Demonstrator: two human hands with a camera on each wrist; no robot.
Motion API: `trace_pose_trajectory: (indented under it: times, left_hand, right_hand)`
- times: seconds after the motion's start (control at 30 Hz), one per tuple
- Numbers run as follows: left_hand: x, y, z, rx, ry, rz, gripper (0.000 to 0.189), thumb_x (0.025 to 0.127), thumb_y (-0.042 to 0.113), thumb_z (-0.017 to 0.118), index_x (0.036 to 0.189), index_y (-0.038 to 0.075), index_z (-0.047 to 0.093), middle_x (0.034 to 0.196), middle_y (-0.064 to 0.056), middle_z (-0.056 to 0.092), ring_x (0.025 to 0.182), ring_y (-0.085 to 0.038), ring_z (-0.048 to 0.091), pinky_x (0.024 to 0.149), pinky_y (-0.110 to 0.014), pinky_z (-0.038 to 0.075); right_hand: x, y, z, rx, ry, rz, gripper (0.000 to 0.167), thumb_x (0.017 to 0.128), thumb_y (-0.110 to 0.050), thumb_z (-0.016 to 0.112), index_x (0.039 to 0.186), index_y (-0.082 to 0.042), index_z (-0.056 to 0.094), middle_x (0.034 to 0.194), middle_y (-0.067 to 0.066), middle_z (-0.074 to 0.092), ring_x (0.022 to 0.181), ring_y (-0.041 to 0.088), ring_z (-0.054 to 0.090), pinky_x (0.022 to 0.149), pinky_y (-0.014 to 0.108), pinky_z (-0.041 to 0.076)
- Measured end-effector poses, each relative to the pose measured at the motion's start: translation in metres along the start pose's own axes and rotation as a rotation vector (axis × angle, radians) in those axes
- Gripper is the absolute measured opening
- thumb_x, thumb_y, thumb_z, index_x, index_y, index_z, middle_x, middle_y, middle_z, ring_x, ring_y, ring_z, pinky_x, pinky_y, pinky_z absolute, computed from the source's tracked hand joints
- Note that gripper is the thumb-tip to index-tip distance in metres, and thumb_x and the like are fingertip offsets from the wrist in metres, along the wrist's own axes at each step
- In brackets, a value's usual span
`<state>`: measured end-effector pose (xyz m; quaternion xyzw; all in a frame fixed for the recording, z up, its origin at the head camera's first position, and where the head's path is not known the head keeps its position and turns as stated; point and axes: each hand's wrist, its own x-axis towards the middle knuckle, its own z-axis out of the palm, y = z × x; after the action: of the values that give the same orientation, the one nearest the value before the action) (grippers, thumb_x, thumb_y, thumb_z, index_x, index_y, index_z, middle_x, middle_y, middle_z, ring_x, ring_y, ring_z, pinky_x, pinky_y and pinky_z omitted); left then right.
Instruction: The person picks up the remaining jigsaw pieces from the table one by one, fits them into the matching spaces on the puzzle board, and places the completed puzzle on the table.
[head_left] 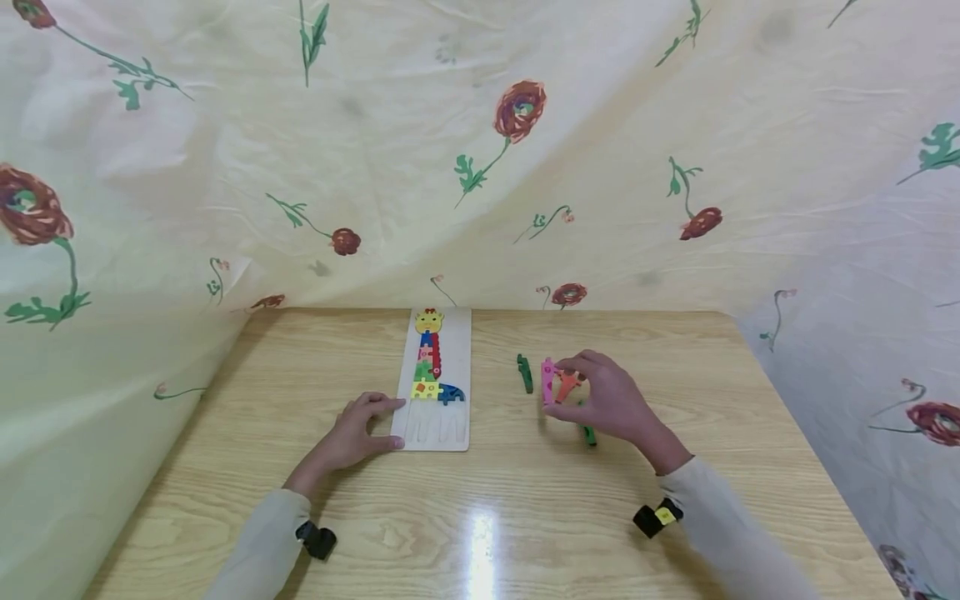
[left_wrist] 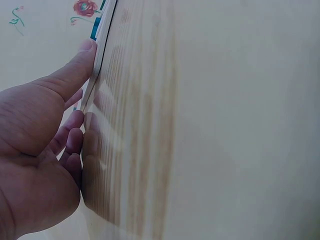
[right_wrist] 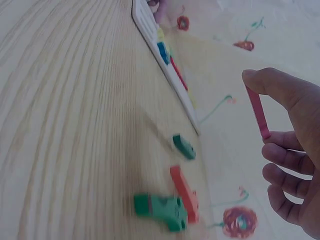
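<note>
A white puzzle board (head_left: pixel 459 358) with a giraffe built of coloured pieces lies left of centre; its lower part shows bare leg-shaped recesses. My left hand (head_left: pixel 356 431) rests at the board's left edge, thumb and index fingertip apart and touching it. In the left wrist view, the thumb of that hand (left_wrist: pixel 37 115) lies against the board's edge (left_wrist: pixel 102 47). My right hand (head_left: pixel 606 398) pinches a pink puzzle piece (head_left: pixel 547 382) by its two ends, between thumb and index finger. The right wrist view shows this pink piece (right_wrist: pixel 257 112) raised off the table.
Near the right hand lie an orange piece (head_left: pixel 567 386) and a green piece (head_left: pixel 589 436), partly covered in the head view. Another green piece (head_left: pixel 524 374) lies between board and hand. A flowered cloth (head_left: pixel 420 167) hangs behind the wooden table (head_left: pixel 390 525).
</note>
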<state>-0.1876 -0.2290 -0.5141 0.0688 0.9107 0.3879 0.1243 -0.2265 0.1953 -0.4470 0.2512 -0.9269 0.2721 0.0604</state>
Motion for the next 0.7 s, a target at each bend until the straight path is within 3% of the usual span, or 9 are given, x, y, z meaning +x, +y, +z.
trace_pose_trajectory:
  times: [0.27,0.7]
  left_hand:
    - [0.001,0.000,0.000,0.000,-0.003,0.001,0.065,0.086,0.033,0.083,0.146,0.023,0.059,0.146,-0.008,0.048,0.130,-0.031,0.039,0.110,-0.058,0.034]
    - [0.000,0.001,0.000,0.007,0.001,0.004,0.065,0.086,0.031,0.084,0.146,0.022,0.059,0.145,-0.009,0.048,0.130,-0.031,0.039,0.110,-0.058,0.034]
  right_hand:
    - [0.014,-0.014,0.013,0.024,0.010,-0.046,0.063,0.076,-0.047,0.088,0.119,-0.004,0.073,0.104,0.009,0.067,0.094,0.030,0.063,0.073,0.041,0.052]
    - [0.035,-0.040,0.032,0.064,-0.037,0.033,0.066,0.073,-0.048,0.090,0.124,-0.009,0.072,0.109,0.008,0.067,0.096,0.030,0.062,0.074,0.037,0.050]
